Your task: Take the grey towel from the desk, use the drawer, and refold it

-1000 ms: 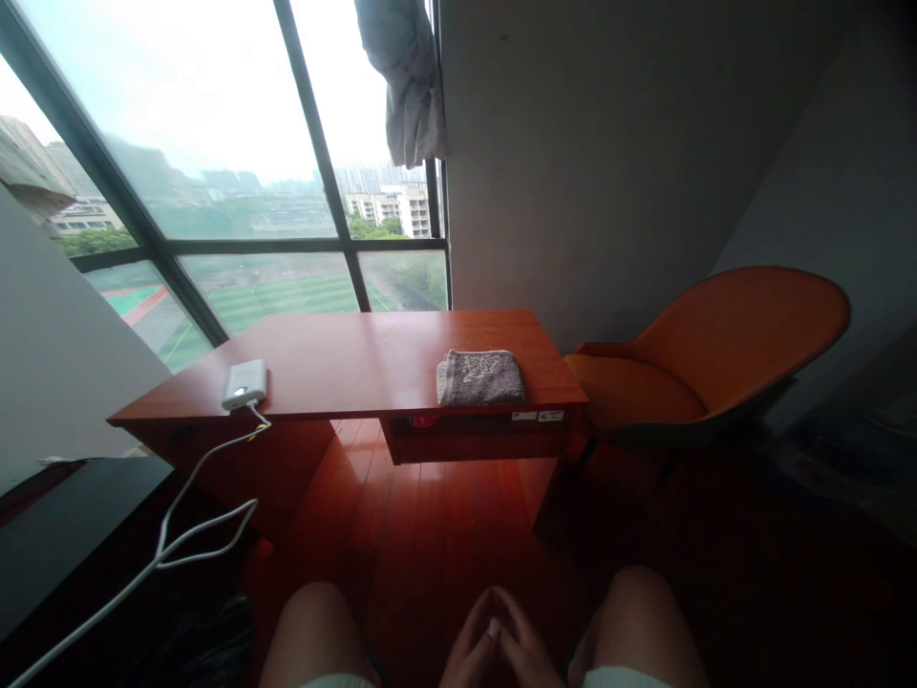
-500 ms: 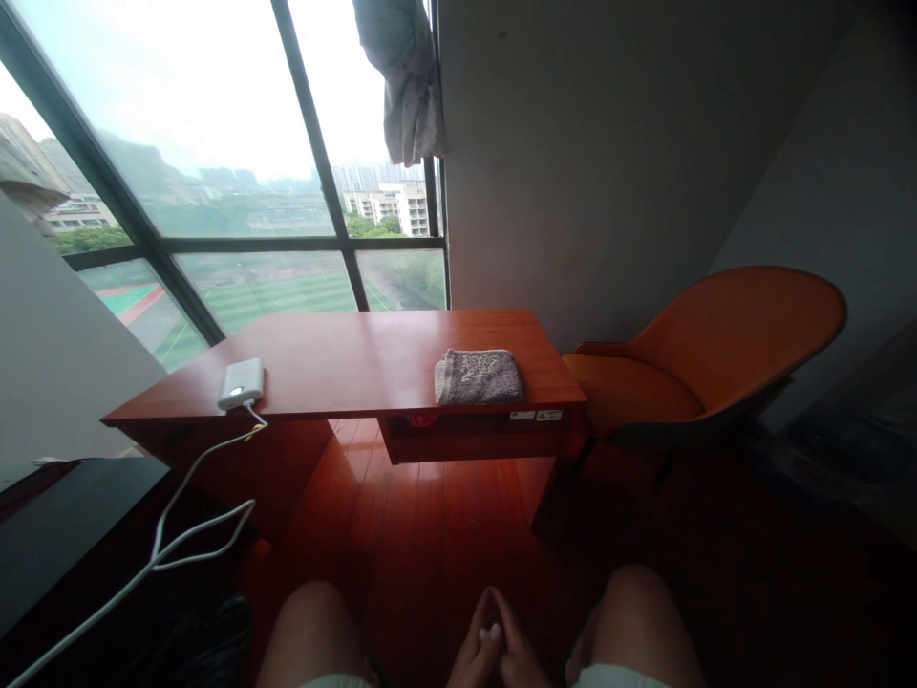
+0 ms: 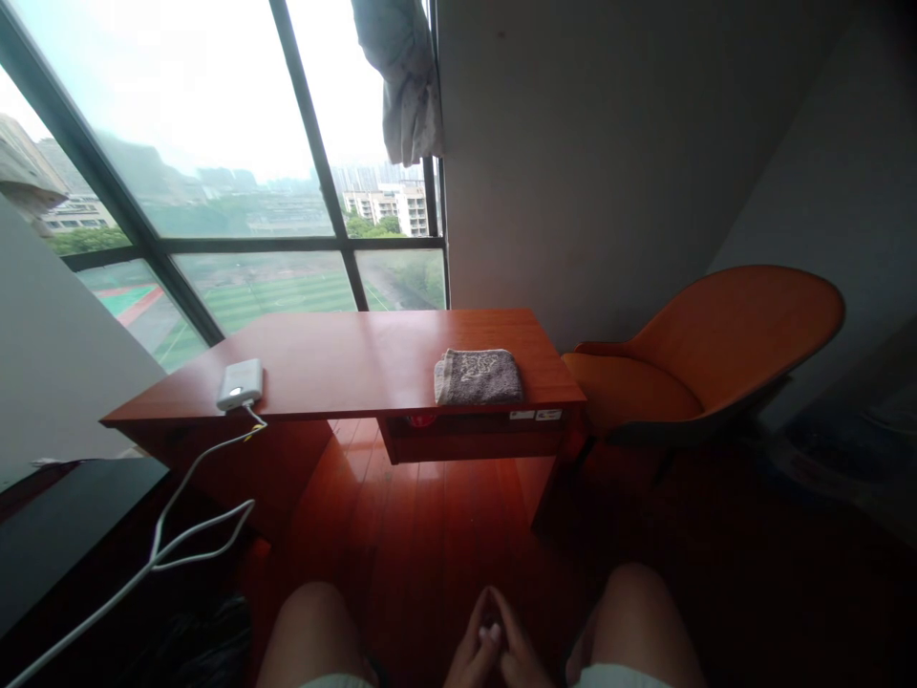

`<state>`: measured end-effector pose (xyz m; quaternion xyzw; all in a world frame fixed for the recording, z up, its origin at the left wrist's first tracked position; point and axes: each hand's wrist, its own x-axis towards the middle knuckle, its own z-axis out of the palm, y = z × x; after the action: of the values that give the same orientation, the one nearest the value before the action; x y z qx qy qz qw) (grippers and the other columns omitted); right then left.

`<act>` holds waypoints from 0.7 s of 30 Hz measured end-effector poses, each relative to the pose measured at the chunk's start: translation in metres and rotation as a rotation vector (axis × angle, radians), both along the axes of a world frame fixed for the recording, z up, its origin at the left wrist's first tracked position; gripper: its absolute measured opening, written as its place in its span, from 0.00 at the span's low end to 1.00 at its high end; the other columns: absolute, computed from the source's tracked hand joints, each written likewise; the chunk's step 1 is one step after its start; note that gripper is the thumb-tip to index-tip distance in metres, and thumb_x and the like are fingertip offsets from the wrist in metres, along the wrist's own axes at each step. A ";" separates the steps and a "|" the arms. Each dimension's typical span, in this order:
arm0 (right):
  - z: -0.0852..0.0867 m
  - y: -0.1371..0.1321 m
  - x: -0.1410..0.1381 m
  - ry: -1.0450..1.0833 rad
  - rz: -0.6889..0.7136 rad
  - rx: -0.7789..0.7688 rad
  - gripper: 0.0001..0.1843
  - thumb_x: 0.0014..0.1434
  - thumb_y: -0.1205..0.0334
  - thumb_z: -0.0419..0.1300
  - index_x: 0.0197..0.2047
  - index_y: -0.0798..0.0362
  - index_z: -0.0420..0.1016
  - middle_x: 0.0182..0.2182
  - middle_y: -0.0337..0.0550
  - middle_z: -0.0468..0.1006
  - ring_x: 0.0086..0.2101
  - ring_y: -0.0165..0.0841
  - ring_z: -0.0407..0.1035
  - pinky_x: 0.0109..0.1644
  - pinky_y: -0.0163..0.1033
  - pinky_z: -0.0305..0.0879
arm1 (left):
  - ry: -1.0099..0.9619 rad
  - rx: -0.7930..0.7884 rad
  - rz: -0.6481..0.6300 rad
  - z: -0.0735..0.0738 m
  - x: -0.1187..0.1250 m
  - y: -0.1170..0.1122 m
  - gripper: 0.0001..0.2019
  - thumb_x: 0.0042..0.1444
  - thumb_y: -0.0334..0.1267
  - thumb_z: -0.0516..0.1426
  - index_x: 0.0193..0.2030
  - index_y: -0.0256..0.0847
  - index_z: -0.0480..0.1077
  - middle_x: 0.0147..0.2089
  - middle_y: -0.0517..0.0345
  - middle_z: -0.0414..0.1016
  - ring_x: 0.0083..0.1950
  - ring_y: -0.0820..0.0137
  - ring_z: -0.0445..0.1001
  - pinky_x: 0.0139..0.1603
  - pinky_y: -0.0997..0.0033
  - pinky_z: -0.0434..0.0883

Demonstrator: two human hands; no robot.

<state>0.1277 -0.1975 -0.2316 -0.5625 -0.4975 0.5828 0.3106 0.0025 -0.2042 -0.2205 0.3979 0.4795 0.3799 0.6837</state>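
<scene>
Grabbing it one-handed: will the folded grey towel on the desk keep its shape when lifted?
Probably not: the towel is soft folded cloth, so it will likely droop and unfold. It looks light and, lying flat on the desk, should neither roll nor tip.

towel (image 3: 478, 376) on desk (image 3: 344, 368) right of charger (image 3: 241, 384); chair (image 3: 706, 358) beside desk.

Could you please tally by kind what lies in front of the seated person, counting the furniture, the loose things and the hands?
Wooden desk: 1
Orange chair: 1
Folded grey towel: 1
White power bank: 1
White cable: 1
Hands, left hand and right hand, pressed together, holding nothing: 2
Total: 7
</scene>
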 end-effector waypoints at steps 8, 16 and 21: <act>-0.003 0.000 -0.001 -0.019 0.008 0.013 0.46 0.52 0.41 0.55 0.65 0.64 0.53 0.66 0.62 0.54 0.64 0.44 0.51 0.68 0.46 0.47 | -0.005 -0.033 -0.005 -0.005 -0.001 -0.002 0.47 0.47 0.65 0.56 0.68 0.35 0.53 0.71 0.44 0.50 0.71 0.56 0.47 0.70 0.62 0.47; -0.002 -0.002 -0.002 -0.003 0.014 -0.007 0.44 0.53 0.43 0.54 0.65 0.62 0.52 0.67 0.59 0.51 0.65 0.41 0.49 0.68 0.45 0.45 | -0.083 -0.050 0.030 -0.011 0.003 -0.004 0.48 0.47 0.65 0.56 0.68 0.36 0.53 0.71 0.45 0.49 0.72 0.57 0.43 0.71 0.62 0.45; -0.007 -0.003 -0.005 -0.002 0.007 -0.011 0.45 0.53 0.43 0.54 0.65 0.64 0.51 0.67 0.60 0.52 0.65 0.40 0.49 0.68 0.45 0.45 | -0.123 -0.058 0.060 -0.015 0.005 -0.005 0.48 0.46 0.65 0.58 0.68 0.36 0.53 0.72 0.46 0.48 0.72 0.56 0.41 0.71 0.63 0.43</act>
<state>0.1230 -0.2005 -0.2390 -0.5629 -0.4968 0.5860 0.3049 0.0076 -0.2089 -0.2354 0.3395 0.4589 0.4098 0.7115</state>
